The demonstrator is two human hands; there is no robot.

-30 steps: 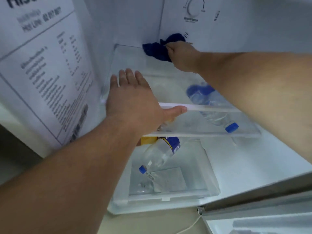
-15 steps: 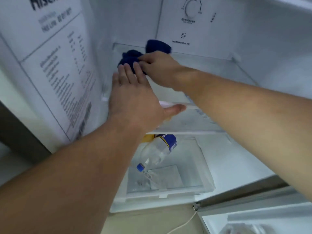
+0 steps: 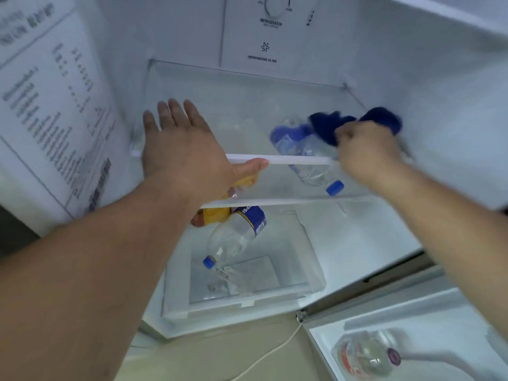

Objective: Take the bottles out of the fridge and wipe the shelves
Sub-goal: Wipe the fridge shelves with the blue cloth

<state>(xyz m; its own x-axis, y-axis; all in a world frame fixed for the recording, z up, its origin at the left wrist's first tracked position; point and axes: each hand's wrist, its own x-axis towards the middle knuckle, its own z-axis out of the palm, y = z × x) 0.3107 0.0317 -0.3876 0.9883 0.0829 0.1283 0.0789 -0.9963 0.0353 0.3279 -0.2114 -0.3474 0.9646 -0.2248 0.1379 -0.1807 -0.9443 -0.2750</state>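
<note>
My right hand [image 3: 365, 152] grips a dark blue cloth [image 3: 354, 123] and presses it on the right side of the upper glass shelf [image 3: 233, 111]. My left hand [image 3: 184, 149] lies flat and open on the shelf's left front, its thumb along the white front rail. Through the glass, a clear bottle with a blue label and blue cap [image 3: 310, 158] lies on the shelf below. Lower down, another clear bottle with a blue cap [image 3: 236, 235] lies tilted in the transparent drawer [image 3: 310, 270], beside a yellow-labelled item [image 3: 214, 213] partly hidden by my left forearm.
The fridge's left wall carries a printed label [image 3: 55, 111]. The back panel has a temperature dial [image 3: 272, 6]. The open door at lower right holds a clear bottle with a red label [image 3: 368, 353] in its rack. A white cable [image 3: 272, 353] lies on the beige floor.
My right hand has swept the blue cloth from the shelf's back left corner across to the right side. My left hand has stayed flat on the shelf front.
</note>
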